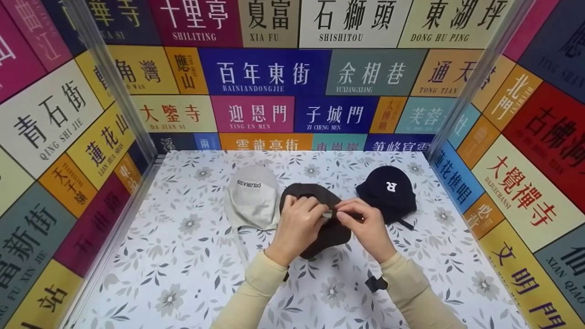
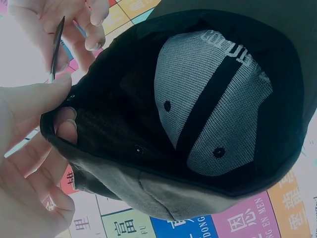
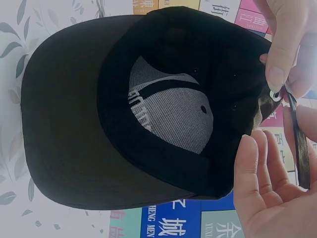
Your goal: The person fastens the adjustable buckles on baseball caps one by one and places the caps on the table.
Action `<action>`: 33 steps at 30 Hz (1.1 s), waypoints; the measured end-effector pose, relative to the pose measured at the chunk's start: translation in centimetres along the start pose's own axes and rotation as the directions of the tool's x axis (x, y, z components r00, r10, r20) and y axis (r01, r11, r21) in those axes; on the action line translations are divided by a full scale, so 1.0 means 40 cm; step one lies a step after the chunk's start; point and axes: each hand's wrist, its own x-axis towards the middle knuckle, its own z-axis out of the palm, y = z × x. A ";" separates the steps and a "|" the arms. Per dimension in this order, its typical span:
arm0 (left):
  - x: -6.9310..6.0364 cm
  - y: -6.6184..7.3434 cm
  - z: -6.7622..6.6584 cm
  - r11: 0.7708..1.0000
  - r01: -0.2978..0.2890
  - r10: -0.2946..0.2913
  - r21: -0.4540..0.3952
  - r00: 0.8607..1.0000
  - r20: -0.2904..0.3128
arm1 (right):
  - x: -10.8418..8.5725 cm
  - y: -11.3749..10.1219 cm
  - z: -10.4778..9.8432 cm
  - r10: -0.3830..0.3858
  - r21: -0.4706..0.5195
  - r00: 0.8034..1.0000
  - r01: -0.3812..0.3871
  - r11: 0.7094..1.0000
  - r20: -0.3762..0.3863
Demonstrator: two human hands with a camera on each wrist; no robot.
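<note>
A dark brown cap [image 1: 327,237] is turned so its inside, with pale mesh lining [image 2: 213,99], shows in both wrist views. At its back edge my left hand [image 1: 299,224] pinches the band between thumb and fingers, beside a small metal buckle [image 3: 275,95]. Opposite it, my right hand [image 1: 363,224] holds the narrow dark strap [image 3: 299,144] of the cap between thumb and fingers. In the right wrist view the cap's brim [image 3: 64,114] points left.
Left of the brown cap lies an off-white cap [image 1: 251,196] with dark lettering and a trailing strap. A navy cap [image 1: 386,192] with a white letter R lies to the right. The floral-patterned table [image 1: 183,274] is bounded by sign-covered walls [image 1: 265,73].
</note>
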 end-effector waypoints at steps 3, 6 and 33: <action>-0.001 0.000 0.000 1.000 0.003 -0.003 0.002 1.000 -0.003 | 0.001 -0.005 -0.001 -0.014 -0.012 1.000 0.013 1.000 -0.026; -0.001 0.001 -0.003 1.000 0.005 -0.005 0.008 1.000 0.001 | 0.003 -0.015 0.000 -0.045 -0.063 0.998 0.042 0.997 -0.040; -0.001 0.008 -0.004 0.999 -0.037 0.037 0.028 0.999 -0.018 | 0.000 -0.027 0.025 -0.148 -0.172 0.989 0.145 0.974 -0.002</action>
